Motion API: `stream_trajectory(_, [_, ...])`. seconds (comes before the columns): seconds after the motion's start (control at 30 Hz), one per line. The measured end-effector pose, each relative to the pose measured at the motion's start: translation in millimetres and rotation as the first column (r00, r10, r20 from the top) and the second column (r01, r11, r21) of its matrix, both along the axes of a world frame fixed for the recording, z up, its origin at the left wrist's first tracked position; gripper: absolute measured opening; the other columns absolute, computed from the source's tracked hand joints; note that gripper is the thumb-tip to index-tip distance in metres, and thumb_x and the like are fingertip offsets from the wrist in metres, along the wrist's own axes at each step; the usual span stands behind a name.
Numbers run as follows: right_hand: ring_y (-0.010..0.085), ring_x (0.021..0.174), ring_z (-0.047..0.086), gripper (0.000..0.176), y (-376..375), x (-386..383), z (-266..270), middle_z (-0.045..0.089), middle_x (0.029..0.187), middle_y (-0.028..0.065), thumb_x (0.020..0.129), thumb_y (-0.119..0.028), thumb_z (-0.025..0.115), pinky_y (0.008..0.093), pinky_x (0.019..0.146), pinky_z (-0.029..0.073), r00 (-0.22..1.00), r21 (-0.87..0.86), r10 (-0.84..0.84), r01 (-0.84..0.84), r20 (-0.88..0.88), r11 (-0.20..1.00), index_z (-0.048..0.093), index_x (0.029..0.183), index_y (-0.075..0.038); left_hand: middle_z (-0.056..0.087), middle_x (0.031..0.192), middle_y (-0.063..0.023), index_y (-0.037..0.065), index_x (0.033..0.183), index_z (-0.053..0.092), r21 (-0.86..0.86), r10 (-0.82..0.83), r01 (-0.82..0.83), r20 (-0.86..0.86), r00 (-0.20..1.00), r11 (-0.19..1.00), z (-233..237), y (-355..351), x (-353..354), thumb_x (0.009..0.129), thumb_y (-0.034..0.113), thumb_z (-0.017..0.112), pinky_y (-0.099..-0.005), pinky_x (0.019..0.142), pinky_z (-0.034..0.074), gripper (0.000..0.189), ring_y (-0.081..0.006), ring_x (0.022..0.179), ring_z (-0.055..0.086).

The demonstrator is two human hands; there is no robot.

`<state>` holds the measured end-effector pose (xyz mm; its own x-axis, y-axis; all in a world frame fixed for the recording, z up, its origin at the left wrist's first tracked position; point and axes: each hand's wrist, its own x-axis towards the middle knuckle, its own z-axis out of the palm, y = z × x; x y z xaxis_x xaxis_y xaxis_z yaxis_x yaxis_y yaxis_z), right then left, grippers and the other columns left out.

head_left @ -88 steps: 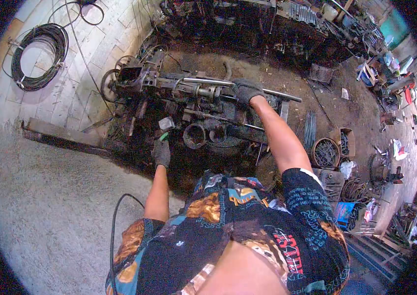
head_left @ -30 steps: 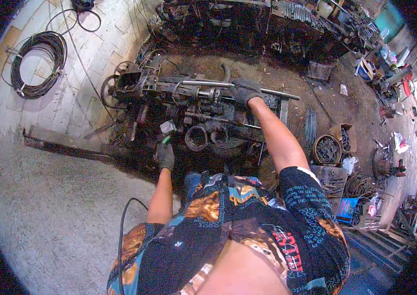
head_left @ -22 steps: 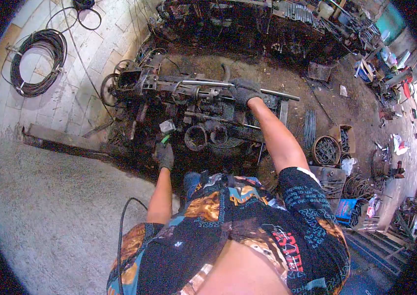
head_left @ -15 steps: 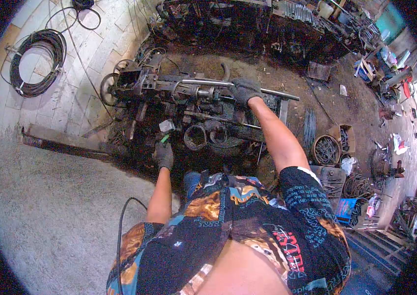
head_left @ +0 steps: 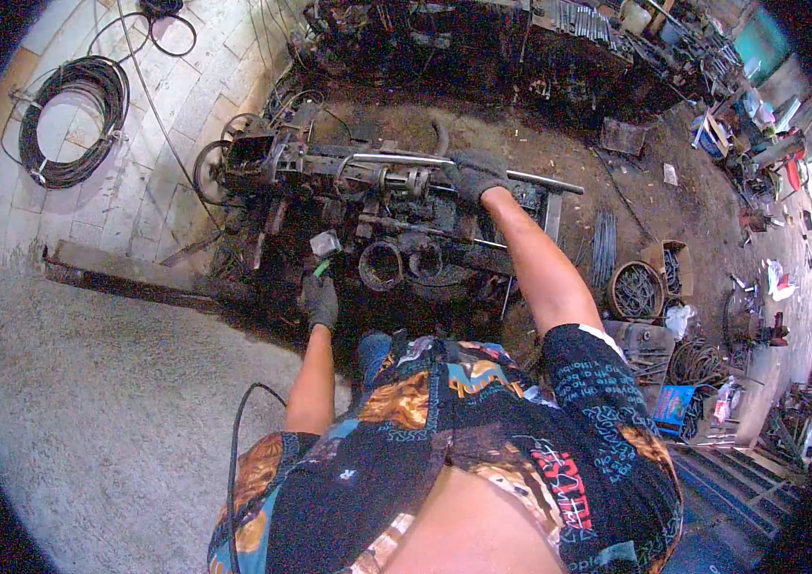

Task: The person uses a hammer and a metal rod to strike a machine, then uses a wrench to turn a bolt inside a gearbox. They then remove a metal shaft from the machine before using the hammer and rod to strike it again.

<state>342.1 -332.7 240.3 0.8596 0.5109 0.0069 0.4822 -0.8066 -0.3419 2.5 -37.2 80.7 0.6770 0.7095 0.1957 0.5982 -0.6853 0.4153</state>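
My left hand (head_left: pixel 320 302), in a dark glove, is closed around a green handle (head_left: pixel 322 268) with a whitish, translucent square piece (head_left: pixel 325 243) at its far end. It is low at the near side of a greasy metal machine (head_left: pixel 329 172). Across the machine's top lies a long shiny metal rod (head_left: pixel 549 183), and my gloved right hand (head_left: pixel 478 180) is wrapped around it near its middle. Below the rod sit two round, ring-shaped openings, the larger ring (head_left: pixel 381 266) being just right of the whitish piece.
A coil of dark cable (head_left: pixel 73 122) lies on the pale tiles at left. A metal beam (head_left: pixel 138 277) extends left from the machine. On the right are a round basket of metal pieces (head_left: pixel 635 291), a bundle of thin rods (head_left: pixel 604 249) and a blue box (head_left: pixel 675 409).
Both hands keep nearly the same place and grip. The bright collar-like part of the machine left of my right hand looks slightly different.
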Motion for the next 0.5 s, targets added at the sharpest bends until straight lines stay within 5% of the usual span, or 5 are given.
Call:
stream_trajectory(0.1, [0.0362,0.102,0.064,0.043,-1.0,-0.4,-1.5,0.069,0.110,0.0132,0.088,-0.049,0.048,0.0472,0.085,0.050,0.999,0.037,-0.019,0.021,-0.040,0.999,0.070,0.113,-0.021,0.061,0.111,-0.0235,-0.001,0.109,0.061,-0.165,0.025,-0.035,-0.063,0.998,0.986,20.0,-5.0,1.3,0.090,0.035,0.056,-0.0479,0.090,0.044,0.040,-0.0407,0.106,0.057])
stream_trajectory(0.23, [0.0357,0.102,0.064,0.043,-0.9,0.5,2.7,0.069,0.110,0.0127,0.089,-0.049,0.048,0.0469,0.085,0.050,0.998,0.027,-0.018,0.019,-0.059,0.999,0.069,0.115,-0.022,0.062,0.110,-0.0242,-0.001,0.108,0.061,-0.086,-0.016,0.009,-0.083,0.996,0.996,47.4,-15.6,2.4,0.091,0.034,0.056,-0.0488,0.087,0.045,0.039,-0.0415,0.105,0.058])
stream_trajectory(0.3, [0.0354,0.102,0.064,0.042,-0.5,1.1,1.5,0.069,0.110,0.0130,0.089,-0.049,0.048,0.0470,0.085,0.050,0.997,0.019,-0.027,0.029,-0.071,0.999,0.069,0.114,-0.022,0.061,0.114,-0.0246,0.000,0.111,0.060,-0.181,0.041,-0.082,-0.221,0.974,0.980,58.6,-19.0,7.2,0.091,0.035,0.055,-0.0492,0.090,0.044,0.041,-0.0420,0.108,0.057])
stream_trajectory(0.5, [0.0364,0.099,0.064,0.041,-0.2,4.7,-8.2,0.069,0.108,0.0146,0.089,-0.048,0.048,0.0479,0.083,0.050,1.000,0.079,0.019,-0.018,-0.012,0.997,0.071,0.108,-0.020,0.059,0.121,-0.0250,0.000,0.121,0.056,-0.179,0.023,-0.051,-0.155,0.988,0.983,39.7,-12.9,2.6,0.092,0.037,0.053,-0.0477,0.099,0.040,0.047,-0.0424,0.114,0.054])
